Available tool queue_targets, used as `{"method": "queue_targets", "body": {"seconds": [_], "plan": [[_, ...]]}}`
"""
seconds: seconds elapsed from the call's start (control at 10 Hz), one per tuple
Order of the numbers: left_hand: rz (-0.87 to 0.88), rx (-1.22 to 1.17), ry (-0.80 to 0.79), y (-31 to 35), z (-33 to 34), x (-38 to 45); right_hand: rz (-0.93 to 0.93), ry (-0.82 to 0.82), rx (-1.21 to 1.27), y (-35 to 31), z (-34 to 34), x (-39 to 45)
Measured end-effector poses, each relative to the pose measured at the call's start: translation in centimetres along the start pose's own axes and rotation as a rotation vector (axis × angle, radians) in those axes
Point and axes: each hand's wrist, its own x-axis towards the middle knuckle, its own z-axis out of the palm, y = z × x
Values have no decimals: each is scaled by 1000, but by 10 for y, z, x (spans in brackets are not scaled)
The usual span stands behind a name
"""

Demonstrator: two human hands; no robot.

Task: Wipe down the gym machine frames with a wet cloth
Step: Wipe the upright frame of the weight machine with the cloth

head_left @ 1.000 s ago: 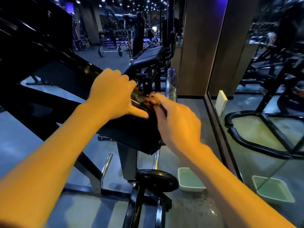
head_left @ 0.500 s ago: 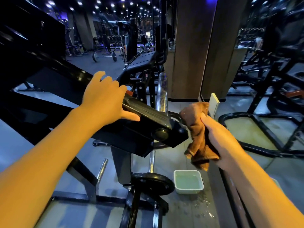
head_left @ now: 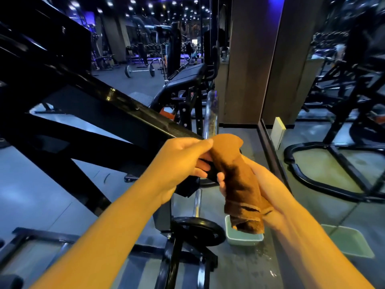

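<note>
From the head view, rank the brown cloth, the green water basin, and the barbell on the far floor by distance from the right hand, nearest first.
1. Brown cloth: gripped in the right hand, its top end pinched by the left hand.
2. Green water basin: on the floor just below the right hand.
3. Barbell: far back on the floor, upper left.

cloth (head_left: 239, 180): brown | machine frame (head_left: 116, 101): glossy black | basin (head_left: 243, 239): pale green | floor (head_left: 41, 190): grey

No readable text anywhere.
</note>
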Motion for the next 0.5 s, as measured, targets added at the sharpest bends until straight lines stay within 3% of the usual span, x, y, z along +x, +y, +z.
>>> {"method": "queue_targets", "body": {"seconds": [0.1,0.2,0.3,0.4,0.5], "plan": [[-93,-152,-18,-12,4,-5,9,-28,-64,0,6,-2],[-130,-306,91,-19,8,-10,-185,229,-400,5,5,-7],[-125,-425,175,-23,15,-17,-472,401,-523,13,17,-21],[-123,-494,196,-25,16,-18,-416,242,-486,35,38,-22],[-48,-479,122,-16,8,-22,-574,243,-520,27,58,-12]]}}
